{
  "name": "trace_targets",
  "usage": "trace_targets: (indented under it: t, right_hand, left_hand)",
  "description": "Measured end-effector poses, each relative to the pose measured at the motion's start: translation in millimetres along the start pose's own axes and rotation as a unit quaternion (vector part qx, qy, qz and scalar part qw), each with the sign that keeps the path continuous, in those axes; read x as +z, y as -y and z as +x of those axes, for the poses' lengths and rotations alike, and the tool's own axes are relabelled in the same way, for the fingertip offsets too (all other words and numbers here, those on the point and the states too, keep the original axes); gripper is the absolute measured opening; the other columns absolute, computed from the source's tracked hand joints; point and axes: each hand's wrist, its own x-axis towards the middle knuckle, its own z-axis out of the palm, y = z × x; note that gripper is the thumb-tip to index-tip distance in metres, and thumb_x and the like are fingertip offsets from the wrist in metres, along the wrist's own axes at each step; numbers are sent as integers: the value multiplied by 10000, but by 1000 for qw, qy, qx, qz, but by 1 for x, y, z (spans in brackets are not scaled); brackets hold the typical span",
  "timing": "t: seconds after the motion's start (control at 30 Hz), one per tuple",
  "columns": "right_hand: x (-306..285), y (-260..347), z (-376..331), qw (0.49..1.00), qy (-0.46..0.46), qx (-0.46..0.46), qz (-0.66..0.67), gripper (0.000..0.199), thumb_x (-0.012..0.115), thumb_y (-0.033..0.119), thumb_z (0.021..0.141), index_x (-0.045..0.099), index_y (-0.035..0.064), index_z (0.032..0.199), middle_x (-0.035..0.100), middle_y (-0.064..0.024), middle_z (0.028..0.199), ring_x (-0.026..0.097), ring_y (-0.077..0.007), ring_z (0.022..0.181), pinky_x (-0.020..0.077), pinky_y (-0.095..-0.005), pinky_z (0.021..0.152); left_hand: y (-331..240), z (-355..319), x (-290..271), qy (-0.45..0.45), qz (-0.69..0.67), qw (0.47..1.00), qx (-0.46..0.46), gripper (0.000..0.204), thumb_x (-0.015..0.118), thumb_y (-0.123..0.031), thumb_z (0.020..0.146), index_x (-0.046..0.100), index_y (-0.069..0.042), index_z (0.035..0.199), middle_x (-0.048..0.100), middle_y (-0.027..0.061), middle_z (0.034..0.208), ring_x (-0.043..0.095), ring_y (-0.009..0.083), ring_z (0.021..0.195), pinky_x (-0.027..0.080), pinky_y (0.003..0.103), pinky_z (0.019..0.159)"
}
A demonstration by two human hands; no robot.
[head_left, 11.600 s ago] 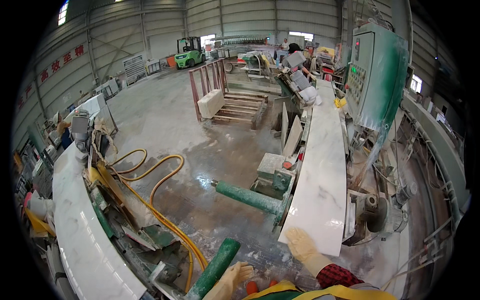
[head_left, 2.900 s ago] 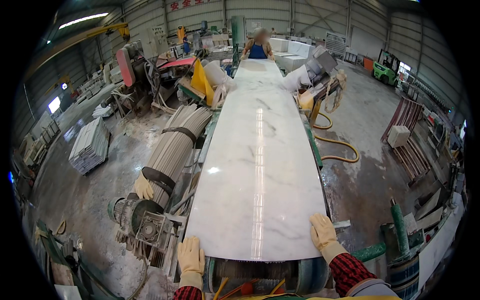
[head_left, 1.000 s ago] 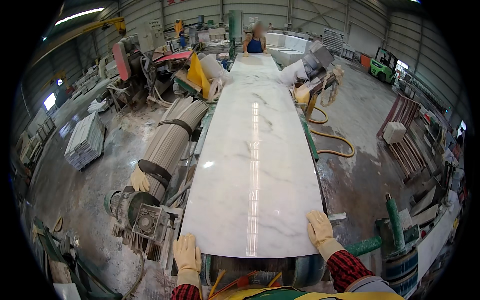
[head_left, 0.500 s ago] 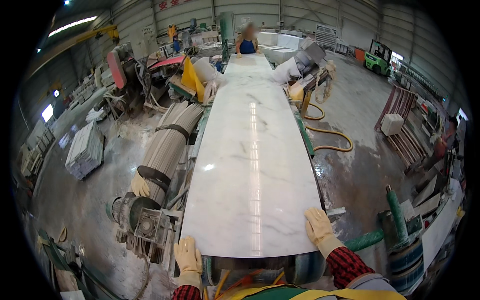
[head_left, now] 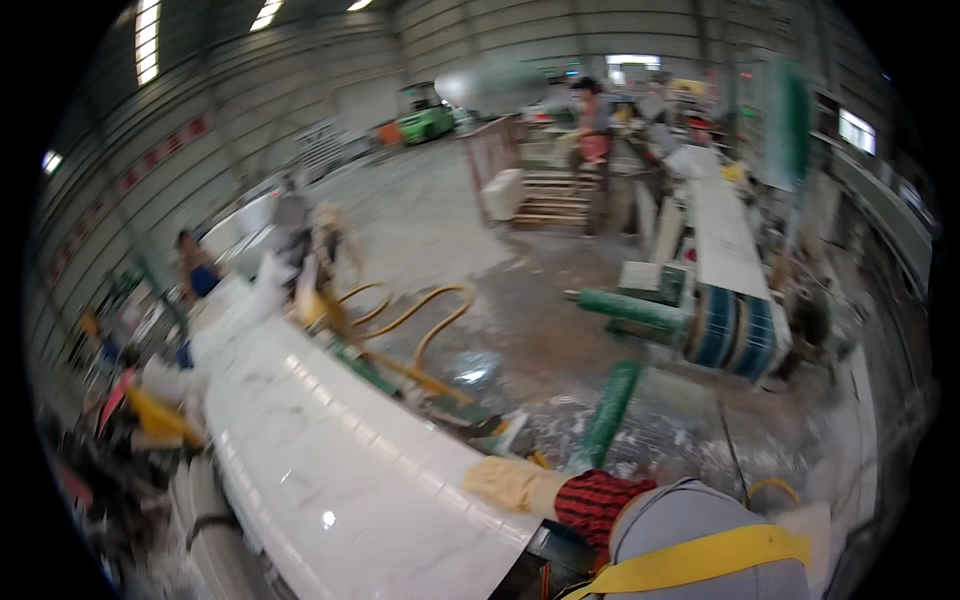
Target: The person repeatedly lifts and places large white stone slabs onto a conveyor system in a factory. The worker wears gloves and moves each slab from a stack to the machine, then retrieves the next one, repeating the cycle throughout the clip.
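Observation:
A long, polished white stone slab (head_left: 340, 450) with faint grey veins runs from the lower middle toward the far left. My right hand (head_left: 505, 484), in a cream work glove below a red-and-black checked sleeve, lies on the slab's right edge near its close end. Its blurred fingers look stretched out flat on the stone. My left hand is out of the picture. By the slab's far end is another person (head_left: 198, 268) in dark blue; that person's hands cannot be made out.
A yellow hose (head_left: 440, 295) loops on the floor right of the slab. Green cylinders (head_left: 612, 415) and a conveyor (head_left: 728, 235) with blue rollers stand farther right. Another person (head_left: 592, 125) is near a wooden pallet rack (head_left: 552, 200). A green forklift (head_left: 425, 122) stands at the back.
The view has swung to the right, so the slab now slants to the left and the conveyor has come into sight. My left hand has left the picture; my right stays at the slab's edge.

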Motion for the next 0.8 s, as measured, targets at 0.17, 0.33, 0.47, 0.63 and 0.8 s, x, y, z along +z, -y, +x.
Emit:
trace_targets:
  t: [0.17,0.33,0.47,0.63,0.8]
  right_hand:
    - [22,-14,-10,999,4,-39,20,414,610,208,1018,626,82,1412,607,-163,1502,550,-361,1409,426,-467,1211]
    - [21,-12,-13,998,44,-16,40,410,593,199,1032,617,78,1423,603,-170,1509,535,-370,1431,397,-493,1233]
    - [17,-6,-16,999,9,-22,25,418,597,218,1008,627,89,1405,607,-151,1501,545,-358,1392,390,-478,1219]
    - [11,-2,-14,1000,16,-11,25,409,591,218,1002,635,95,1390,610,-144,1492,550,-358,1371,388,-459,1213]
    - [5,2,-15,998,19,1,62,396,594,183,986,638,99,1371,618,-145,1475,557,-378,1347,404,-472,1202]
  left_hand:
    - [0,2,8,3,70,997,-33,550,435,-387,1166,600,7,1513,585,243,1567,526,397,1449,364,529,1258]
    - [1,-2,21,-25,47,996,-65,515,453,-355,1157,622,-4,1494,604,209,1563,542,405,1434,377,518,1251]
    - [-2,-2,19,-28,27,997,-68,521,467,-367,1151,623,-8,1494,605,207,1563,545,409,1431,382,518,1247]
    - [-4,-1,17,-34,4,997,-69,528,485,-382,1143,624,-14,1495,606,205,1563,548,414,1426,389,519,1242]
    - [-2,-2,18,-37,-12,997,-70,537,502,-397,1135,625,-19,1495,607,202,1562,551,419,1422,396,519,1237]
